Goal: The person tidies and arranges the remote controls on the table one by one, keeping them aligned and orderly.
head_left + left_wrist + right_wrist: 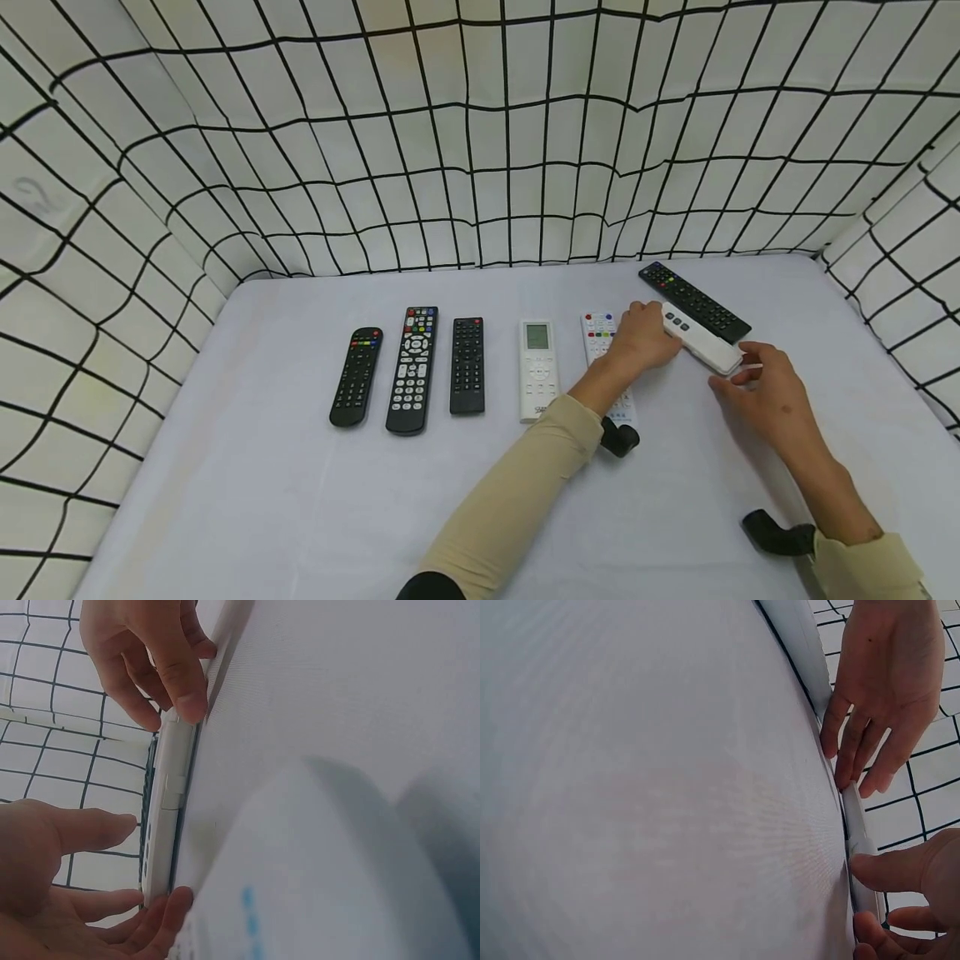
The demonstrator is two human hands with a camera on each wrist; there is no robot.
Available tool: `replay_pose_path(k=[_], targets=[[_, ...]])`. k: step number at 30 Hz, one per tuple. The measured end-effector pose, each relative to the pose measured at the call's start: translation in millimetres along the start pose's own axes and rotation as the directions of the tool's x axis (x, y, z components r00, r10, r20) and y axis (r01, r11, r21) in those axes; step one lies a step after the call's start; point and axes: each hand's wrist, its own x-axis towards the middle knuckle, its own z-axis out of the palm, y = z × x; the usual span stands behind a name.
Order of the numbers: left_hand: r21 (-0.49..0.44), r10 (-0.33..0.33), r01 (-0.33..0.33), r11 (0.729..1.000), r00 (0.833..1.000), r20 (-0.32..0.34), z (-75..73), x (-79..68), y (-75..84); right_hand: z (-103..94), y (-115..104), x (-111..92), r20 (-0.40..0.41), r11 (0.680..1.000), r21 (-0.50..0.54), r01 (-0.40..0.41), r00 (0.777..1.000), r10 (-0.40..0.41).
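A white remote control (701,340) with a few dark buttons lies slanted on the white cloth, with a black remote (693,302) along its far side. My left hand (645,340) touches the white remote's upper end with fairly straight fingers; in the left wrist view the left thumb (112,829) stands away from the others. At the lower end, my right hand (772,400) pinches the white remote between thumb and fingers. The right hand (154,656) also shows at the top of the left wrist view. A white remote with coloured buttons (600,333) is partly hidden under my left forearm.
Left of my hands stand a white remote with a screen (538,367) and several black remotes, among them a long one (412,371) and a rounded one (356,377). Black netting (480,167) borders the table's back and sides.
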Motion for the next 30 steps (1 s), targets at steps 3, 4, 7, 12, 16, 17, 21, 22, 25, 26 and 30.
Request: replay_pose_path(k=[3,4,7,12,16,17,21,22,25,26,30], targets=[[0.000,0.005,-0.005,1.000,1.000,0.007,-0.7,-1.1,-0.4,0.3,1,0,-0.009,1.000,-0.009,0.015,1.000,-0.015],[-0.001,0.008,-0.008,1.000,1.000,0.007,-1.2,-1.5,-0.6,0.5,1,0,-0.013,1.000,-0.012,0.022,1.000,-0.022],[0.000,0.018,-0.018,1.000,1.000,0.007,-2.4,-2.5,-1.3,0.4,2,-1,-0.026,0.998,-0.028,0.052,0.998,-0.053],[-0.008,0.025,-0.025,1.000,1.000,0.011,-3.3,-3.3,-2.2,0.8,3,-2,-0.046,0.994,-0.061,0.088,0.995,-0.091],[-0.049,0.021,-0.021,0.999,1.000,0.006,-3.2,-3.3,-2.4,0.7,2,-4,-0.049,0.994,-0.065,0.085,0.995,-0.088],[-0.061,0.023,-0.023,0.998,1.000,0.002,-3.2,-3.2,-2.1,0.4,2,-5,-0.047,0.995,-0.061,0.080,0.995,-0.083],[-0.107,0.047,-0.049,0.993,0.999,-0.020,-3.6,-1.7,-1.7,-1.8,0,-10,-0.026,0.998,-0.032,0.046,0.999,-0.047],[-0.117,0.055,-0.057,0.991,0.998,-0.025,-3.7,-1.2,-1.7,-2.2,-1,-11,-0.020,0.999,-0.023,0.033,0.999,-0.033],[-0.150,0.052,-0.056,0.987,0.998,-0.033,-4.4,-0.5,-1.7,-2.4,-6,-14,0.007,1.000,0.010,-0.003,1.000,0.003],[-0.156,0.049,-0.054,0.986,0.998,-0.035,-4.5,-0.4,-1.9,-2.1,-8,-16,0.019,1.000,0.021,-0.017,1.000,0.017],[-0.157,0.059,-0.065,0.985,0.997,-0.042,-4.7,-0.3,-2.9,-0.1,-14,-19,0.075,0.997,0.045,-0.057,0.996,0.054]])
